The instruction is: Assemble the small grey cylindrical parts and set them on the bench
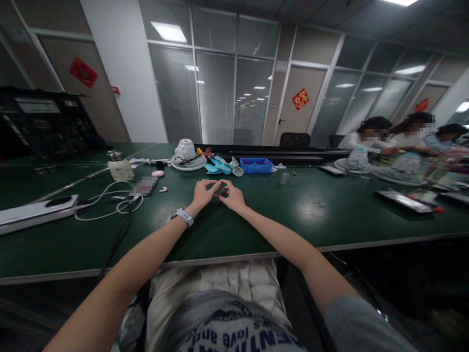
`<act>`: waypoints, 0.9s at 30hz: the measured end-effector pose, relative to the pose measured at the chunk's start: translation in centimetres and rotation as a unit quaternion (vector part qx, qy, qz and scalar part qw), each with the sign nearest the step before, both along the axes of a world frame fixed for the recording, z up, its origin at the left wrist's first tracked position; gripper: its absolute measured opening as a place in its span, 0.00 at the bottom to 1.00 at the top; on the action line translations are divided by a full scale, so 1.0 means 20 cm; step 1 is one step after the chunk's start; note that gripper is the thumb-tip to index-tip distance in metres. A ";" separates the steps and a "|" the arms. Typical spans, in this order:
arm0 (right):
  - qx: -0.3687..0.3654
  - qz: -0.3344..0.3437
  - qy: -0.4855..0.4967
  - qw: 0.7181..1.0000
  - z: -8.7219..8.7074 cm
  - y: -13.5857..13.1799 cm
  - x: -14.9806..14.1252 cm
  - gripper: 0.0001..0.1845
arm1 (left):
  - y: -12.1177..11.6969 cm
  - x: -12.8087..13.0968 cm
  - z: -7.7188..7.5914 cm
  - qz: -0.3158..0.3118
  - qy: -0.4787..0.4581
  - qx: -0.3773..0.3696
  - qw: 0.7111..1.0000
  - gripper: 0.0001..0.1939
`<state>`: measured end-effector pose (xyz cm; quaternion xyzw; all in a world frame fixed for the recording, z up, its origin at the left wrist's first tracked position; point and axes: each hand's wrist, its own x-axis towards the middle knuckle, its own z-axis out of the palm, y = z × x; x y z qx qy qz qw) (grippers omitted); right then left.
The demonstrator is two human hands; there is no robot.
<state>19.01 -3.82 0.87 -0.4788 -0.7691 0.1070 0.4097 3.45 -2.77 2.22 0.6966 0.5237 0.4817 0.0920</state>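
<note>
Just above the green table (205, 234), my left hand (202, 194) and my right hand (233, 196) meet with fingertips close together. Between them they grip a small dark metallic part (222, 190), partly covered by the fingers; its exact kind is too small to make out. Both hands are closed on it, thumbs and fingers curled. Beyond my hands lie light-blue fan blades (219, 166), a white fan guard (190, 163) with a white housing (185, 149) on it, and a blue basket (255, 166) with small items inside. A small metal cylinder (285, 178) stands to the right.
At left are a jar (120, 168), a phone (144, 186), white cables (97, 201), an earbud (163, 189) and a long white device (36, 212). Dark bars (304, 160) run along the back. At right, a tablet-like device (405, 201) lies near several people.
</note>
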 end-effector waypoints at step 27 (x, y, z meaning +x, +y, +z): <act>-0.084 -0.531 0.010 0.843 0.09 0.09 1.02 0.26 | 0.05 -0.13 -0.13 0.021 0.164 -0.133 0.977 0.18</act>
